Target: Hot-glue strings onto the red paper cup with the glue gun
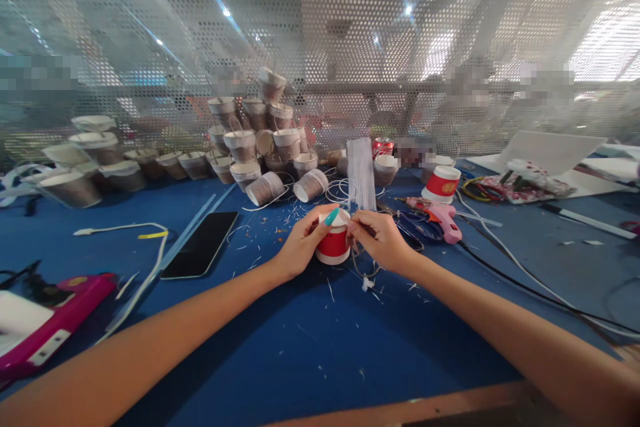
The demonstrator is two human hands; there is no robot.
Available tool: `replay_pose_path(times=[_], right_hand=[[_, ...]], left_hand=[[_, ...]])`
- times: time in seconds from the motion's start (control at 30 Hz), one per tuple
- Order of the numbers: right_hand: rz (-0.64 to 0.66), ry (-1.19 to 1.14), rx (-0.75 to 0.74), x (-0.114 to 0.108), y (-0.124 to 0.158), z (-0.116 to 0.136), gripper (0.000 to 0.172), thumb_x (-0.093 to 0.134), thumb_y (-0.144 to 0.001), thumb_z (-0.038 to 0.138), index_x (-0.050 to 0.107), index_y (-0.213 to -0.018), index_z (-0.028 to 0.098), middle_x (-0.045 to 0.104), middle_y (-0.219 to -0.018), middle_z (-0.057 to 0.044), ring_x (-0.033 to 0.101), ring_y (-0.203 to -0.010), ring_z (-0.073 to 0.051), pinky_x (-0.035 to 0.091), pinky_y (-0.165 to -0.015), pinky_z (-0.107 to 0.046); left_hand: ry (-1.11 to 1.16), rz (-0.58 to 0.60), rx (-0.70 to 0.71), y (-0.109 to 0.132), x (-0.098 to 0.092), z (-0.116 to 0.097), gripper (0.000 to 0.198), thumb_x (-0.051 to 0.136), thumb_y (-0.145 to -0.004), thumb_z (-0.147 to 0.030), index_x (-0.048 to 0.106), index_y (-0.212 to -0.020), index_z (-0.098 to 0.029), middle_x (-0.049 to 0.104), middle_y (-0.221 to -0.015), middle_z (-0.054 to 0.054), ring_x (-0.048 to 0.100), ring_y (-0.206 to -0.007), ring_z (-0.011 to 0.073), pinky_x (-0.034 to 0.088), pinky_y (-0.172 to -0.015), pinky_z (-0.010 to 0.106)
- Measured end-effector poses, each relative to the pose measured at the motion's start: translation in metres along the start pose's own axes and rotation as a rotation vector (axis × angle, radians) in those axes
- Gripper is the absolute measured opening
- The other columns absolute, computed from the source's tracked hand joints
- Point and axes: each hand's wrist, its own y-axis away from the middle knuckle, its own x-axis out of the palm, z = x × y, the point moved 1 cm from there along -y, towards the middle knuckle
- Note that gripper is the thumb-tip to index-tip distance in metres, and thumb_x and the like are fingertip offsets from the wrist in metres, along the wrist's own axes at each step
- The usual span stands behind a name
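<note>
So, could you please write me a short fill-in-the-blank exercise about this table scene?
1. The left hand holds a white-and-____ cup.
2. In the picture, the pink glue gun lies to the ____ of that cup.
3. The black phone lies on a table coloured ____.

Missing words: red; right; blue.

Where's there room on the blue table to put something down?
The biggest patch of blue table lies between the arms, this side of the held red cup, with small scraps. Another, at far right, lies between the white cable and the black-and-white stick. Beyond the cup it's crowded: stacked cups, white strips, pink glue gun.
</note>
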Motion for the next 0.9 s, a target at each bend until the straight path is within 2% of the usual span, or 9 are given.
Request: replay_pose_path(times=[0.17, 0.47, 0.53, 0.67, 0.77, 0.9], right_hand=[[0.008, -0.005, -0.013, -0.0001, 0.0003, -0.0002, 0.03, 0.042, -0.089, 0.027, 0.05, -0.062, 0.018, 0.055, -0.059, 0.0, 0.052, -0.056, -0.01, 0.04, -0.056, -0.024], [0.007, 0.008, -0.032, 0.0, -0.0001, 0.0001, 0.028, 0.043, -0.088, 0.025, 0.05, -0.061, 0.018, 0.054, -0.059, 0.0, 0.051, -0.056, -0.01, 0.039, -0.056, -0.024], [0.007, 0.013, -0.033, -0.0001, -0.0005, 0.0003, 0.029, 0.042, -0.088, 0.025, 0.049, -0.061, 0.018, 0.054, -0.059, 0.0, 0.051, -0.057, -0.01, 0.039, -0.057, -0.024], [0.005, 0.037, -0.026, 0.0, -0.001, 0.0007, 0.029, 0.042, -0.088, 0.025, 0.047, -0.06, 0.018, 0.053, -0.058, 0.0, 0.049, -0.056, -0.01, 0.038, -0.056, -0.024], [0.006, 0.031, -0.027, 0.0006, -0.0006, 0.0013, 0.028, 0.042, -0.087, 0.023, 0.046, -0.06, 0.018, 0.052, -0.057, 0.0, 0.047, -0.054, -0.01, 0.037, -0.054, -0.024], [0.012, 0.021, -0.043, 0.0015, 0.0, 0.0016, 0.025, 0.042, -0.085, 0.018, 0.045, -0.06, 0.018, 0.05, -0.056, 0.001, 0.046, -0.053, -0.01, 0.036, -0.053, -0.024]], left_hand=[[0.006, 0.012, 0.021, -0.0001, 0.0004, 0.0004, 0.04, 0.048, -0.084, -0.045, 0.059, -0.11, -0.016, 0.061, -0.114, 0.009, 0.053, -0.108, 0.0242, 0.037, -0.097, 0.038], [-0.008, 0.015, 0.003, -0.0007, -0.0011, 0.0, 0.039, 0.048, -0.084, -0.043, 0.058, -0.112, -0.017, 0.058, -0.119, 0.008, 0.051, -0.113, 0.0229, 0.035, -0.1, 0.036], [0.024, 0.016, -0.004, 0.0, -0.0017, 0.0017, 0.039, 0.049, -0.084, -0.044, 0.058, -0.112, -0.018, 0.058, -0.12, 0.008, 0.05, -0.114, 0.0237, 0.034, -0.101, 0.037], [0.189, 0.06, -0.024, 0.0025, -0.0022, 0.006, 0.045, 0.038, -0.087, -0.05, 0.055, -0.117, -0.019, 0.057, -0.122, 0.008, 0.05, -0.114, 0.0249, 0.037, -0.098, 0.039], [0.144, 0.048, -0.02, 0.003, -0.0009, 0.0043, 0.048, 0.049, -0.081, -0.052, 0.055, -0.114, -0.019, 0.058, -0.12, 0.009, 0.051, -0.111, 0.0261, 0.038, -0.096, 0.039], [0.021, -0.004, -0.082, 0.0018, 0.0025, -0.001, 0.045, 0.063, -0.074, -0.043, 0.055, -0.11, -0.018, 0.06, -0.112, 0.009, 0.054, -0.102, 0.0236, 0.039, -0.093, 0.039]])
